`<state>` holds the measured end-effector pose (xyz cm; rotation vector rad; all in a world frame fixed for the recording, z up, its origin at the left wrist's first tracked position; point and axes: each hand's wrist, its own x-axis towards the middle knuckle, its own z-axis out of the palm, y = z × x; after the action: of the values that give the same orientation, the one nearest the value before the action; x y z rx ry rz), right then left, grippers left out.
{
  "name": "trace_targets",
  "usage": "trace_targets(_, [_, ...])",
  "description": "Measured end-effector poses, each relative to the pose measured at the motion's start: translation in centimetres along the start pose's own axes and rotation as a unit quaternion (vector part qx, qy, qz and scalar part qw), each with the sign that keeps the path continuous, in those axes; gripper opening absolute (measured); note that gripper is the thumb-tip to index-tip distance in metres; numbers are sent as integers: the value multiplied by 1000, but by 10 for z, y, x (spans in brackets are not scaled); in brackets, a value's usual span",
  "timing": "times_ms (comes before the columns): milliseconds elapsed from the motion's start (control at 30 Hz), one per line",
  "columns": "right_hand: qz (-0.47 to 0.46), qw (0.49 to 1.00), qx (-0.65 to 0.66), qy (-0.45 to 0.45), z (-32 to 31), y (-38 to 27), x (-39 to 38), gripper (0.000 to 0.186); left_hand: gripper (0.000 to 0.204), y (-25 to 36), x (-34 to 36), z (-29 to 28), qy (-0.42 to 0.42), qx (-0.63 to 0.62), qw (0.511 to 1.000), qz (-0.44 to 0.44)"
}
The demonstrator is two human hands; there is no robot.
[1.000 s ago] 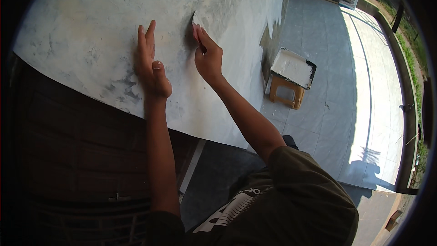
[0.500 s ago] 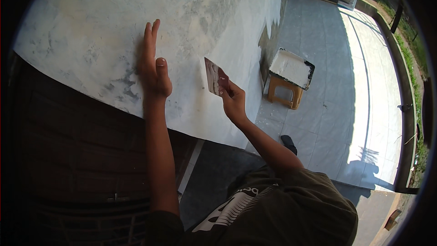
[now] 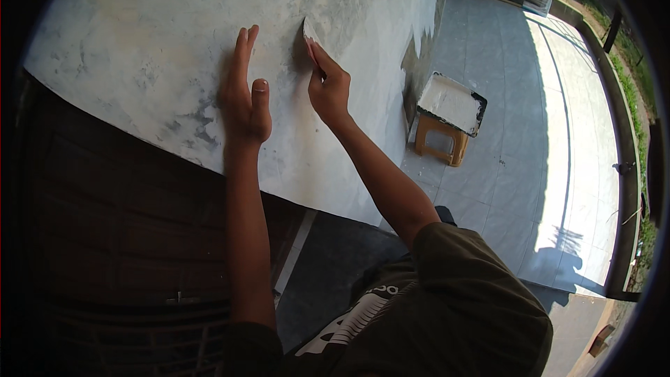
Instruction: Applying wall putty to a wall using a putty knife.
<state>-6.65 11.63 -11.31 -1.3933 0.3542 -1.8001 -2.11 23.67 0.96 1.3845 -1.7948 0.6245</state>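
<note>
Against a patchy white-grey wall, a scraper is gripped

Its blade is seen nearly edge-on, its grip mostly covered by the closed right hand. Alongside, the left hand is held open and empty; only 2 fingers and the thumb can be made out, and wall contact cannot be told. A tray is carried by a tan stool, whose top is hidden. The wall's top is cut off
</note>
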Motion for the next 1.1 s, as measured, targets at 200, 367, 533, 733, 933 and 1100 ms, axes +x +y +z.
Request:
trace_targets(200, [-6,994,39,-101,-21,-41,-68,46,80,-11,-4,2,5,0,1000,26])
trace_targets(367, [213,957,199,5,-50,-19,-47,27,75,-4,-2,-2,-19,8,999,35])
trace_targets(533, [115,993,-24,20,-10,-21,0,36,70,4,8,-10,-64,22,998,17])
trace_targets(733, [-78,991,-31,-104,19,-82,-98,59,64,-3,16,-32,-152,47,987,33])
trace_targets(933, [274,952,48,-129,-64,-65,-148,41,61,5,20,-29,-162,58,985,18])
trace_targets(1100, [251,965,75,-6,-64,-32,-89,37,57,9,27,-35,-185,88,978,34])
